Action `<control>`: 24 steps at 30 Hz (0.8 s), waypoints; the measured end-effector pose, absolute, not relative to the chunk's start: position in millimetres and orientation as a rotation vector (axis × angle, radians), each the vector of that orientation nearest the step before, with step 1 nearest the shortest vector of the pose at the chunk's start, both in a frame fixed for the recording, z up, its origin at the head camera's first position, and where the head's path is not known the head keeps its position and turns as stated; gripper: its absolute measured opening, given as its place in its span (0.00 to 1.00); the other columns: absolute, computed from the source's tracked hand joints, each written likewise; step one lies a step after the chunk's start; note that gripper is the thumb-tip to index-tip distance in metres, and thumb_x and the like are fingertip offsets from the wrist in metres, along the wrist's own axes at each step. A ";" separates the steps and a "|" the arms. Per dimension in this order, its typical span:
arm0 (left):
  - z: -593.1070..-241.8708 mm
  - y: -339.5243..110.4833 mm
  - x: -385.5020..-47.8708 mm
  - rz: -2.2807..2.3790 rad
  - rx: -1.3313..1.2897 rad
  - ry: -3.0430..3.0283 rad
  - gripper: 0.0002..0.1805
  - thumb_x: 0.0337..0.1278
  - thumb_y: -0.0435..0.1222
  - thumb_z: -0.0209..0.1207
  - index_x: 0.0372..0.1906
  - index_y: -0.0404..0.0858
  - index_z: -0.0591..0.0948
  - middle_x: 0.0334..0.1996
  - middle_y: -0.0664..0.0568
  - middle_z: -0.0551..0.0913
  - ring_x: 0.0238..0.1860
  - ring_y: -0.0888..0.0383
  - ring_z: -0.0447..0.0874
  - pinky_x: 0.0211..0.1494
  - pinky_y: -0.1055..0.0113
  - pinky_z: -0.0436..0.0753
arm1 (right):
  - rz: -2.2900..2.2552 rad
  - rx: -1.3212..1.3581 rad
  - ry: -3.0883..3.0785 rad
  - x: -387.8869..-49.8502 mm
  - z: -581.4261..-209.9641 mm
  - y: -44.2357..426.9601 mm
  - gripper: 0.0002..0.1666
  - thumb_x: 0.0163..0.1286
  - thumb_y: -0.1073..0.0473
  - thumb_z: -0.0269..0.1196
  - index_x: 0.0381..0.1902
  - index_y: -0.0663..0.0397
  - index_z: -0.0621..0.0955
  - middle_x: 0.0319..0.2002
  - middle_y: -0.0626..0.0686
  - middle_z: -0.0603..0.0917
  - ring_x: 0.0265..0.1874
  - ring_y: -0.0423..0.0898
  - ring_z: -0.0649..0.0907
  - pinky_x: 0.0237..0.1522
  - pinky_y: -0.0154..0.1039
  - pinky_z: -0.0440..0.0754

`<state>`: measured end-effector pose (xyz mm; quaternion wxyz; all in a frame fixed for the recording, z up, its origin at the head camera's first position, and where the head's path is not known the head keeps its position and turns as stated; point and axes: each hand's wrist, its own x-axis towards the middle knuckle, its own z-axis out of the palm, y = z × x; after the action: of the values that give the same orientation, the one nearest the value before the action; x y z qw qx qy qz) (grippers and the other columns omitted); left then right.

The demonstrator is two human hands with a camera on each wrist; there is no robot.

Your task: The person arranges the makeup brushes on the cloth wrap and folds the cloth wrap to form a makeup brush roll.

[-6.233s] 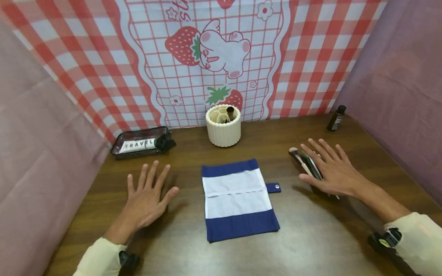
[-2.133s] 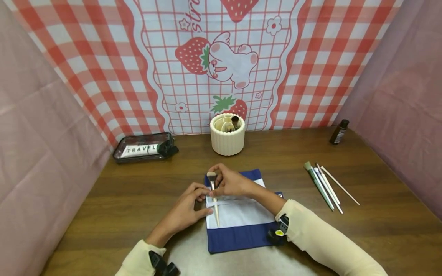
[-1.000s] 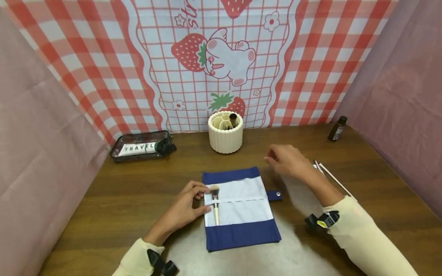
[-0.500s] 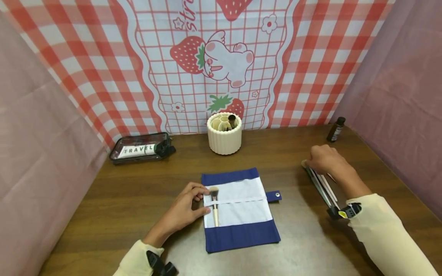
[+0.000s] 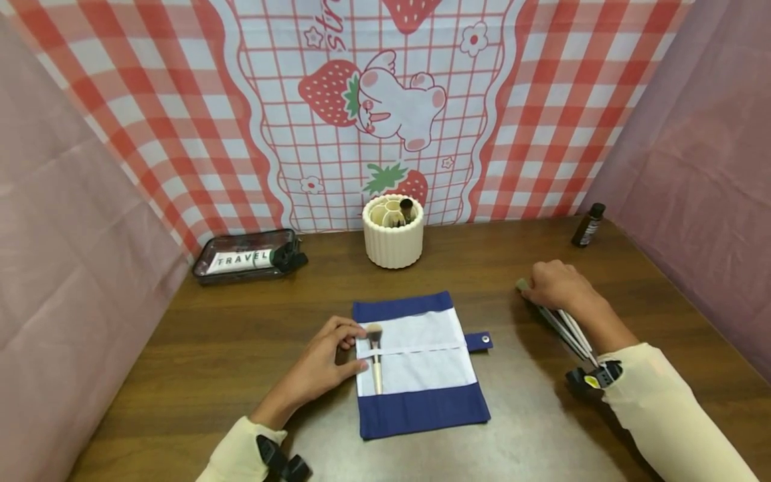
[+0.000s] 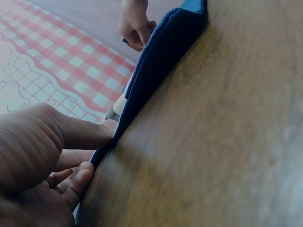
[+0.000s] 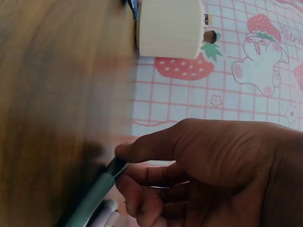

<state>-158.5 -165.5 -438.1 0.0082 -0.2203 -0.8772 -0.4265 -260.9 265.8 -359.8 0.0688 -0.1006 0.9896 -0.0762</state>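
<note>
A navy-and-white fabric brush roll (image 5: 421,368) lies unfolded mid-table. A makeup brush (image 5: 377,376) with a pale handle is tucked under its elastic strap at the left side, bristles toward the back. My left hand (image 5: 319,365) pinches the roll's left edge between thumb and fingers, seen close in the left wrist view. On the right, my right hand (image 5: 561,288) pinches a green makeup brush (image 7: 90,201) just below its bristles. Other slim brushes (image 5: 579,333) lie beside the green one, partly covered by that hand and wrist.
A cream ribbed pot (image 5: 393,244) holding a dark brush stands at the back centre. Back left lies a clear zip pouch (image 5: 201,271) with a tube marked TRAVEL. A small dark bottle (image 5: 587,226) stands back right. The roll's snap tab (image 5: 478,341) sticks out rightward.
The pale-handled brush went from the right-hand group into the roll, and the right hand released it. That hand returned rightward and took the green brush; the left hand stayed at the roll's edge.
</note>
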 end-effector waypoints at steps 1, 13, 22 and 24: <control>-438.5 -165.2 -158.8 -1.334 -0.692 -2.741 0.22 0.52 0.34 0.74 0.52 0.37 0.81 0.56 0.50 0.73 0.49 0.56 0.76 0.55 0.61 0.77 | -0.230 -0.306 2.991 -260.9 -359.2 265.9 0.22 0.68 0.52 0.60 0.16 0.52 0.72 0.22 0.54 0.76 0.23 0.53 0.76 0.25 0.50 0.74; -438.1 -165.3 -159.2 -1.326 -0.691 -2.728 0.22 0.52 0.34 0.74 0.53 0.36 0.81 0.56 0.49 0.73 0.48 0.56 0.76 0.55 0.61 0.78 | -0.674 -0.458 3.116 -268.6 -330.8 241.9 0.16 0.73 0.52 0.62 0.41 0.61 0.79 0.31 0.54 0.83 0.25 0.46 0.82 0.27 0.43 0.80; -439.0 -165.3 -157.9 -1.317 -0.700 -2.730 0.22 0.52 0.33 0.74 0.52 0.37 0.81 0.56 0.50 0.73 0.49 0.55 0.76 0.55 0.60 0.78 | -1.283 -0.542 3.064 -277.5 -338.0 204.0 0.19 0.74 0.52 0.63 0.50 0.62 0.77 0.34 0.57 0.87 0.27 0.53 0.88 0.26 0.41 0.85; -439.8 -165.4 -158.0 -1.313 -0.704 -2.726 0.22 0.52 0.33 0.74 0.52 0.37 0.81 0.56 0.49 0.73 0.49 0.55 0.76 0.55 0.60 0.78 | -1.430 -0.564 2.966 -278.6 -340.2 192.5 0.19 0.74 0.52 0.63 0.50 0.63 0.77 0.33 0.59 0.87 0.25 0.54 0.88 0.26 0.40 0.85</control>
<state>-158.0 -165.4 -439.8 0.0175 -0.2267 -0.8774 -0.4224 -278.6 192.5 -340.2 -0.0994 -0.1681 0.8834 -0.4261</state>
